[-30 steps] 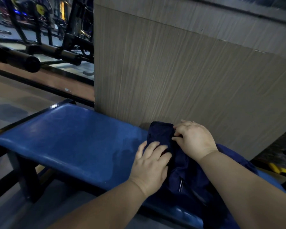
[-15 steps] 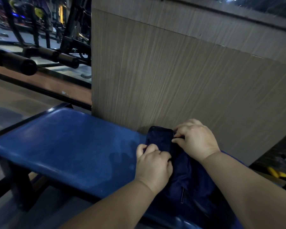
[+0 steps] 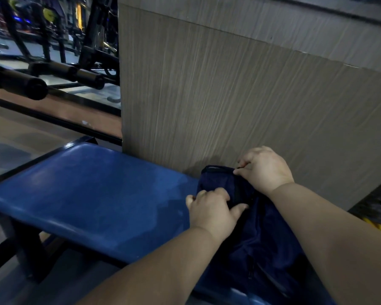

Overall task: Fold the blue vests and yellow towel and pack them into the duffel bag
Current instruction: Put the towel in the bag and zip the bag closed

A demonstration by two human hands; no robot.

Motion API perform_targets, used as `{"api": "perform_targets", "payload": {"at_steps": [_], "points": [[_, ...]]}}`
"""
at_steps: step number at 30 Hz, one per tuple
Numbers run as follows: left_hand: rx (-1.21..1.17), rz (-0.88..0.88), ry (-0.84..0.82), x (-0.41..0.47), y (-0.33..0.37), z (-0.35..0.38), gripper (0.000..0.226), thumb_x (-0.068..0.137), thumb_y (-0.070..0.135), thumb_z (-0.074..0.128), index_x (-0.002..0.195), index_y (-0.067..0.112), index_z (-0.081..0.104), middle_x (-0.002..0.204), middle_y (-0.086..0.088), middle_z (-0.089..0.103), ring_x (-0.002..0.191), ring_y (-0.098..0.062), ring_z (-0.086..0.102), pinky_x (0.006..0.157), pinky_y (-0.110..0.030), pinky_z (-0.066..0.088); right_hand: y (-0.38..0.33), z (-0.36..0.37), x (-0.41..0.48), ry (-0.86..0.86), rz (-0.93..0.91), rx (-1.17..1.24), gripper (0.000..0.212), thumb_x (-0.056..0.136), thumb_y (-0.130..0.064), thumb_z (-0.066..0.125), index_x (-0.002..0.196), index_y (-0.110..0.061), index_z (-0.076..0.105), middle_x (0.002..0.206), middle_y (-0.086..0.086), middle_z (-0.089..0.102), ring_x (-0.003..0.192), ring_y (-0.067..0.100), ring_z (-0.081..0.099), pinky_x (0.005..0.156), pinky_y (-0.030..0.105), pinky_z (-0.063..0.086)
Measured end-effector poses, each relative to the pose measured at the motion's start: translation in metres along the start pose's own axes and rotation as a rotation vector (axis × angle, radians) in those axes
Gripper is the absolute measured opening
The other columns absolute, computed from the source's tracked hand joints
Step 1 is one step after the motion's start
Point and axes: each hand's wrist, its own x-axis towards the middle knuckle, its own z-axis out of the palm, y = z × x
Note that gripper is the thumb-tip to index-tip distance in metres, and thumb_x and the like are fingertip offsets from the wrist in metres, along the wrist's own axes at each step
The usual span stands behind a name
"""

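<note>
The dark blue duffel bag [image 3: 262, 238] lies on the blue padded worktop [image 3: 97, 194], its far end pushed up against the foot of the wood-grain panel [image 3: 229, 95]. Both hands work that end, probably spreading or steadying the mouth for packing. The right hand [image 3: 266, 170], closest to the panel, has its wrist bent down and its grip clamped on the bag's dark rim, thumb and fingers [image 3: 243, 164] pinching it. The left hand [image 3: 213, 212], on the side away from the panel, is knuckles-up, its grip curled into the fabric as if pulling against the right. No vests or towel show; whether they are inside cannot be told.
</note>
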Motion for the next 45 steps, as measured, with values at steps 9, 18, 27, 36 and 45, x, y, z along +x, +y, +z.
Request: {"api": "perform_targets", "payload": {"at_steps": [9,18,27,36,45], "points": [[-0.128,-0.234,0.011,0.014,0.009,0.006,0.064,0.075,0.076,0.048,0.111,0.024,0.053,0.114,0.005,0.059,0.112,-0.020,0.049,0.095,-0.043,0.032,0.003,0.000,0.013,-0.036,-0.049,0.037,0.015,0.072,-0.041,0.079,0.073,-0.032,0.067,0.097,-0.008,0.067,0.112,0.010,0.046,0.096,0.028,0.041],[-0.082,-0.120,0.044,0.034,0.012,0.006,0.025,0.091,0.046,0.047,0.088,0.025,0.059,0.085,0.004,0.065,0.091,-0.020,0.056,0.079,-0.034,0.026,0.003,-0.003,0.026,-0.053,-0.107,-0.042,0.017,0.076,-0.042,0.076,0.080,-0.028,0.068,0.099,-0.012,0.064,0.117,0.009,0.042,0.094,0.022,0.035],[-0.012,0.049,0.145,0.028,-0.006,0.000,0.022,0.091,0.045,0.050,0.082,0.028,0.061,0.082,0.008,0.063,0.095,-0.014,0.050,0.085,-0.033,0.023,-0.017,0.015,0.054,-0.156,-0.238,-0.244,0.027,0.078,-0.052,0.069,0.093,-0.029,0.070,0.112,-0.011,0.062,0.118,0.015,0.040,0.096,0.032,0.038],[0.011,0.207,0.242,0.020,-0.008,0.002,0.029,0.087,0.035,0.058,0.062,0.028,0.043,0.070,0.011,0.057,0.079,-0.014,0.049,0.076,-0.032,0.021,-0.016,0.018,0.060,-0.217,-0.353,-0.290,0.026,0.080,-0.050,0.067,0.094,-0.027,0.069,0.112,-0.009,0.061,0.116,0.015,0.042,0.092,0.032,0.038],[0.050,0.299,0.260,0.023,-0.020,0.002,0.015,0.079,0.034,0.064,0.067,0.026,0.057,0.066,0.011,0.057,0.073,-0.014,0.051,0.074,-0.032,0.026,-0.030,0.045,0.078,-0.154,-0.344,-0.513,0.034,0.084,-0.050,0.061,0.107,-0.027,0.066,0.119,-0.007,0.058,0.121,0.020,0.040,0.089,0.036,0.035]]}}
